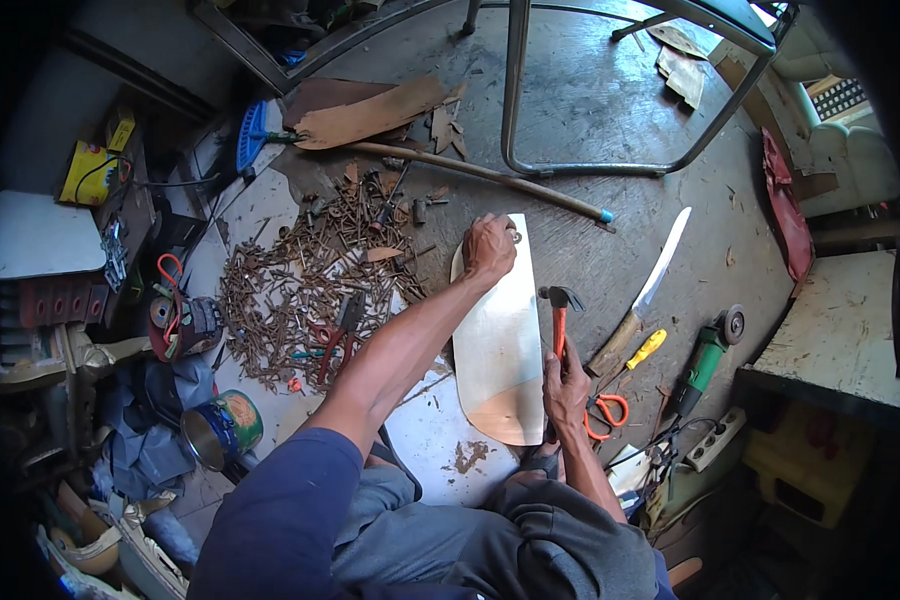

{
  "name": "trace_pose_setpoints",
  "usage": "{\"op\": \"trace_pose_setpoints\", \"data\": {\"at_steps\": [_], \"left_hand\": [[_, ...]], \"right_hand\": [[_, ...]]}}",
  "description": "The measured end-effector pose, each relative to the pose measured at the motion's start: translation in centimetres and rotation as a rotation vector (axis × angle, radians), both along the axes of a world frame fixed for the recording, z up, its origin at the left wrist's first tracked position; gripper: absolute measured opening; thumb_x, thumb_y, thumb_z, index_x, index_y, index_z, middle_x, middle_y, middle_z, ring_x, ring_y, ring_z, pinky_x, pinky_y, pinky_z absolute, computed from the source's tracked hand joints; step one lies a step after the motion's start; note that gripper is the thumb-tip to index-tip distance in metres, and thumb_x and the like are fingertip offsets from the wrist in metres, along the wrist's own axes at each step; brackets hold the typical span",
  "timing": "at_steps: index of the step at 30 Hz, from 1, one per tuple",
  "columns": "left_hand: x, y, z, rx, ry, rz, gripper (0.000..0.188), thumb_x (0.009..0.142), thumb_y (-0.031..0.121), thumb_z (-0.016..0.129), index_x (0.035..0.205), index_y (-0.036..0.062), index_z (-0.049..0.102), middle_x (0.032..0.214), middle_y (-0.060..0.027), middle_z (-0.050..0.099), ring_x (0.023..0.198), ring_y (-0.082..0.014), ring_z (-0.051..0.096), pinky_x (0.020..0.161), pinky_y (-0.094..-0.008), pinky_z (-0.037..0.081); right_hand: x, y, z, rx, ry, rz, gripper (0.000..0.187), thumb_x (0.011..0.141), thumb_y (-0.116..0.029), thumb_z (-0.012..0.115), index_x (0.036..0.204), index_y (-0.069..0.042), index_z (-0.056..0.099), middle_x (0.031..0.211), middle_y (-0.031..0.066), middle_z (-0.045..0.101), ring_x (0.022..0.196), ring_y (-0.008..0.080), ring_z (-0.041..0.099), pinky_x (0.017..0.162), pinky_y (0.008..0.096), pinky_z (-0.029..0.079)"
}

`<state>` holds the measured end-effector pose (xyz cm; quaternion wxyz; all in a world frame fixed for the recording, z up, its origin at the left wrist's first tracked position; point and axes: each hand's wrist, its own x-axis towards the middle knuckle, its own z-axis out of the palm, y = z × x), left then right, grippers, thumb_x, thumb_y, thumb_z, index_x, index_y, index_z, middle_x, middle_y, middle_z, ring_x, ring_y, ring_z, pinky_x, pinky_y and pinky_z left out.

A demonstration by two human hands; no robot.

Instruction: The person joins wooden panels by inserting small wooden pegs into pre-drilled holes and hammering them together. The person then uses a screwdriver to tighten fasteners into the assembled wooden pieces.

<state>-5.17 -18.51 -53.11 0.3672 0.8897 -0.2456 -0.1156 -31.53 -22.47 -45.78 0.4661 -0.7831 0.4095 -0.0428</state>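
Observation:
A pale wooden board (495, 340) with a rounded near end lies lengthwise in front of me. My left hand (490, 247) is closed at its far end, resting on the board. A small round metallic thing (516, 237) shows at its fingertips, too small to name. My right hand (567, 385) grips the orange handle of a claw hammer (561, 305) beside the board's right edge, the dark head pointing away from me. To the left of the board spreads a large heap of rusty screws and bolts (290, 280), with pliers (345, 325) lying on it.
Right of the hammer lie a long knife (660, 265), a yellow-handled screwdriver (648, 348), orange-handled scissors (607, 415) and a green angle grinder (705, 365). A broom stick (480, 178) crosses the floor beyond the board, near a metal chair frame (515, 90). An open can (220, 430) stands at left.

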Motion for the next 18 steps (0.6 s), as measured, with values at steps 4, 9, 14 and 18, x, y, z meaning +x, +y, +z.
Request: {"op": "trace_pose_setpoints", "data": {"at_steps": [4, 9, 14, 18], "left_hand": [[1.6, 0.0, 1.3, -0.046, 0.083, 0.164, 0.013, 0.091, 0.009, 0.059, 0.094, 0.0023, 0.07, 0.102, -0.0201, 0.069, 0.098, -0.0378, 0.065, 0.09, -0.0479, 0.05], [9.8, 5.6, 3.6, 0.261, -0.168, 0.552, 0.027, 0.088, 0.015, 0.062, 0.111, 0.0033, 0.067, 0.118, -0.02, 0.061, 0.112, -0.037, 0.059, 0.095, -0.0473, 0.048], [16.8, 7.3, 3.9, 0.436, 0.099, 0.631, 0.035, 0.092, 0.026, 0.064, 0.114, -0.001, 0.067, 0.118, -0.0216, 0.065, 0.11, -0.0383, 0.063, 0.098, -0.0501, 0.05], [14.9, 5.9, 2.1, 0.359, -0.106, 0.644, 0.034, 0.093, 0.025, 0.062, 0.116, 0.0004, 0.062, 0.123, -0.0222, 0.058, 0.12, -0.0393, 0.056, 0.1, -0.0507, 0.047]], "right_hand": [[-0.8, -0.5, -0.5, 0.009, -0.019, -0.039, 0.044, 0.1, -0.019, 0.059, 0.142, -0.007, 0.056, 0.078, 0.0212, 0.065, 0.068, 0.0248, 0.066, 0.068, 0.0373, 0.053], [-1.3, -1.6, -0.1, 0.051, 0.053, -0.084, 0.044, 0.1, -0.02, 0.061, 0.142, -0.007, 0.057, 0.072, 0.016, 0.061, 0.064, 0.0181, 0.059, 0.064, 0.0342, 0.051], [-1.1, -1.7, -1.7, 0.017, 0.029, -0.098, 0.043, 0.1, -0.019, 0.061, 0.14, -0.006, 0.058, 0.073, 0.0153, 0.061, 0.064, 0.0169, 0.058, 0.063, 0.0335, 0.05], [-1.6, -1.6, -2.6, 0.023, 0.016, -0.05, 0.041, 0.1, -0.015, 0.06, 0.138, -0.001, 0.057, 0.082, 0.0162, 0.066, 0.067, 0.0173, 0.06, 0.066, 0.0337, 0.052]]}}
